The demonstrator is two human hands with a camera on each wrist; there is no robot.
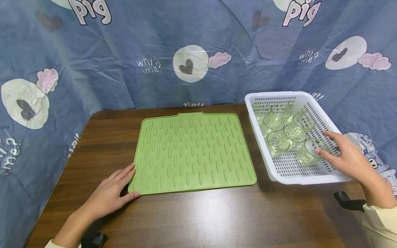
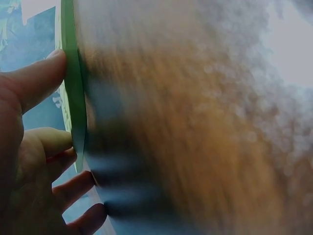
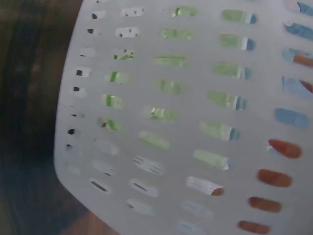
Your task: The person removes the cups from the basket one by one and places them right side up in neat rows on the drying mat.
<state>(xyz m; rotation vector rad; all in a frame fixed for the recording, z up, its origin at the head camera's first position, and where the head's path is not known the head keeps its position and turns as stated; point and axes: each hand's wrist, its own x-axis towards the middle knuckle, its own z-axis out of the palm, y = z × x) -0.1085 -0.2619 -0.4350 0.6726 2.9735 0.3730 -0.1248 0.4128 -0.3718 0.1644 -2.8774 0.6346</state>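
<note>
A green ribbed silicone drying mat [image 1: 192,151] lies flat on the wooden table. My left hand [image 1: 108,193] rests at its near left corner, thumb on the front edge and extended fingers along the left side. The left wrist view shows the thumb [image 2: 41,78] against the mat's edge [image 2: 76,93]. On the right stands a white plastic basket [image 1: 266,158] with several clear drinking glasses [image 1: 277,141]. My right hand [image 1: 350,155] reaches over its right side, thumb and forefinger spread apart at the nearest glass [image 1: 307,156]. In the right wrist view, the slotted basket wall [image 3: 190,127] hides most of that hand.
A blue patterned cloth [image 1: 118,75] hangs behind the table and down its sides. The brown tabletop [image 1: 201,220] shows in front of the mat and to its left. Black straps [image 1: 348,201] sit at both wrists.
</note>
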